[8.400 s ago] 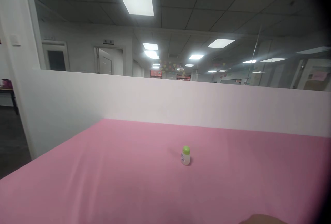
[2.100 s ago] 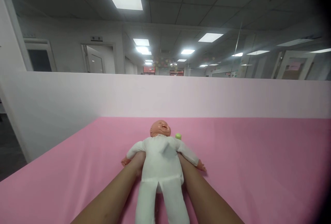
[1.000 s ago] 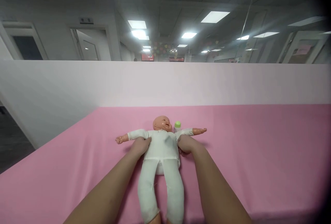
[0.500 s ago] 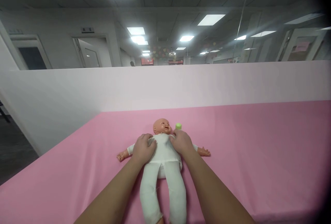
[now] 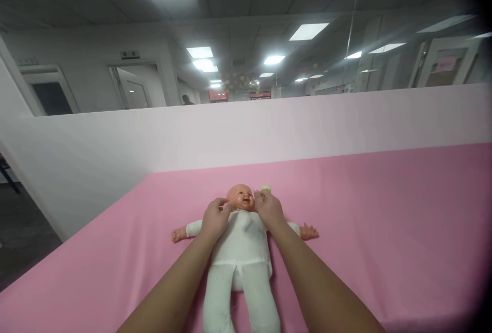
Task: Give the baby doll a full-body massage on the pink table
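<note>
A baby doll (image 5: 240, 243) in a white one-piece suit lies face up on the pink tabletop (image 5: 384, 220). Its bare head points to the far edge, its legs to the near edge, and its arms are spread out to both sides. It lies near the middle of the tabletop, closer to the left edge.

White-suited doll (image 5: 240, 241), pink cloth (image 5: 384, 230), green-capped bottle (image 5: 266, 188).
</note>
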